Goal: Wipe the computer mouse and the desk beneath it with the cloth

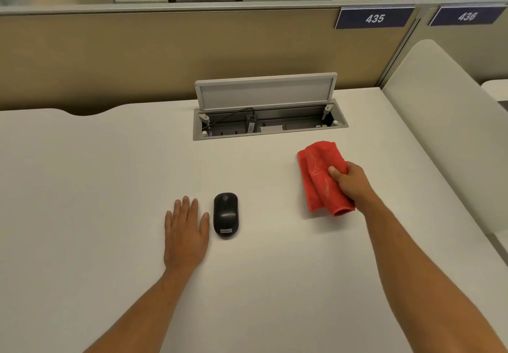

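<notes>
Cable box (pixel 270 128) recessed in the bench (pixel 110 174), lid (pixel 266 91) tipped up; inside, a black cable and a plugged-in adapter (pixel 250 122), the rest too small to read. Left hand (pixel 186 231) flat on the bench, fingers spread, palm down, just left of the black mouse (pixel 226 214); can't tell if the thumb touches it. Right hand (pixel 350 181) closed around the bunched red cloth (pixel 320 176), which lies on the bench well right of the mouse.
</notes>
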### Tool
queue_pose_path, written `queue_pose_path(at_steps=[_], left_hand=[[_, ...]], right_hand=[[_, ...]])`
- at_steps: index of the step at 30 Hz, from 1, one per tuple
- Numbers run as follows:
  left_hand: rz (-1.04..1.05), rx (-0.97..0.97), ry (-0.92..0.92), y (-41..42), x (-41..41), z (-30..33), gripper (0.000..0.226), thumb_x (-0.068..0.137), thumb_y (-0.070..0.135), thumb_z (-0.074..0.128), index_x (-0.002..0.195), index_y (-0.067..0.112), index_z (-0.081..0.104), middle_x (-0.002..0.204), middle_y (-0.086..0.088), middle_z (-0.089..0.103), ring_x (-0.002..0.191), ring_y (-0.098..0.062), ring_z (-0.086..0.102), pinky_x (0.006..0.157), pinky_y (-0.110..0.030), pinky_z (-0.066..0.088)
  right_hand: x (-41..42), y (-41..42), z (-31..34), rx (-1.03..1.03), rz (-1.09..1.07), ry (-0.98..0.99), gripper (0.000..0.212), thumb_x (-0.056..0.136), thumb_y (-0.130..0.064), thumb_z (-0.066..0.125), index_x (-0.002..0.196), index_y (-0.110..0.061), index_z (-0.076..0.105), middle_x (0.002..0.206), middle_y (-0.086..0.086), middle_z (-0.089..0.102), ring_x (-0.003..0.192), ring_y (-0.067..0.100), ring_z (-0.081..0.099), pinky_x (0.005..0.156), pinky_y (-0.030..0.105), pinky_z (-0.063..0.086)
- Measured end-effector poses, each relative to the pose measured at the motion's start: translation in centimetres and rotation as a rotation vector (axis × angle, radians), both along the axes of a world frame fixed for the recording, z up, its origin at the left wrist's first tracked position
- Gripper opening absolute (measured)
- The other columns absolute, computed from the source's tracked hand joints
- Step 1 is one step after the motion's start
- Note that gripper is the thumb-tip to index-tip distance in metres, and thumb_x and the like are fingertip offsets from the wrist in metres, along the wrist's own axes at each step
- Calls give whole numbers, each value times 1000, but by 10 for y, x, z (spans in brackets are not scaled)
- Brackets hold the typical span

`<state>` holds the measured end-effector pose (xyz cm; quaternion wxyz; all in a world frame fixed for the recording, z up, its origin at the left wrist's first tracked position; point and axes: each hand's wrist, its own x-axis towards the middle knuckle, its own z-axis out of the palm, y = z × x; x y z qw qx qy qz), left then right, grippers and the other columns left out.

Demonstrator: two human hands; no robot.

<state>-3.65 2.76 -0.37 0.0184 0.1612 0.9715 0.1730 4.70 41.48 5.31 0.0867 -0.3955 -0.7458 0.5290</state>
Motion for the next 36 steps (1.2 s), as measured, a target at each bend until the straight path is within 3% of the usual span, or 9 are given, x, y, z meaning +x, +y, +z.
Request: queue_pose_path(at_steps=[3,7,11,13,15,18,21,25,36], left_hand=[[3,-6,-5,-1,-1,-3,54,104,35,38,151,8,36,160,-12,29,151,-27,18,123,-44,9],[8,1,2,-1,0,-5,55,104,37,37,151,9,37,160,-11,29,151,-26,18,123,-43,9],[10,-7,2,-1,-1,-4,57,103,39,34,151,9,36,160,-10,29,151,-25,18,124,-41,8],[13,-6,-2,-1,-1,-4,57,103,39,34,151,10,36,160,-9,28,151,-24,17,124,-41,8],[15,-1,0,0,-1,-4,56,103,39,34,151,10,36,160,-9,29,151,-24,17,124,-42,8],[12,4,7,-1,-1,-5,57,102,39,33,151,9,38,160,-10,30,151,-25,19,123,-42,9],[18,2,7,-1,-2,-6,58,103,41,29,150,9,39,159,-10,31,150,-25,20,123,-43,10],[14,9,15,0,-1,-6,55,105,40,31,149,8,41,158,-11,33,150,-26,22,123,-43,11],[19,51,16,-2,0,-4,51,104,32,39,149,9,41,159,-10,32,150,-25,21,123,-43,12]], right_hand=[[-2,24,-3,-32,10,-3,34,95,-30,59,120,-8,58,109,12,67,92,28,65,78,41,55],[-7,44,-10,51,37,-71,41,96,-35,56,127,-8,54,119,15,64,102,33,62,89,48,52],[-14,45,-15,540,41,-257,59,93,-41,57,138,-5,41,128,23,55,114,42,52,93,49,42],[-18,38,-16,835,33,-245,59,94,-39,52,140,-5,39,133,24,51,120,43,47,97,51,39],[-23,32,-18,976,158,-196,56,95,-38,42,141,-6,39,143,20,46,131,38,40,104,52,34],[-26,26,-31,922,381,-329,60,101,-45,23,152,-12,22,161,10,19,148,28,13,118,51,12],[-23,26,-45,889,467,-421,69,99,-55,11,155,-14,2,164,6,-1,150,24,-5,119,49,0],[-28,27,-46,892,462,-434,77,94,-63,1,154,-17,-5,163,5,-7,149,24,-9,119,50,-3],[-38,32,-31,984,495,-503,85,90,-70,-5,155,-15,-2,164,5,-2,150,24,-6,116,52,-8]])
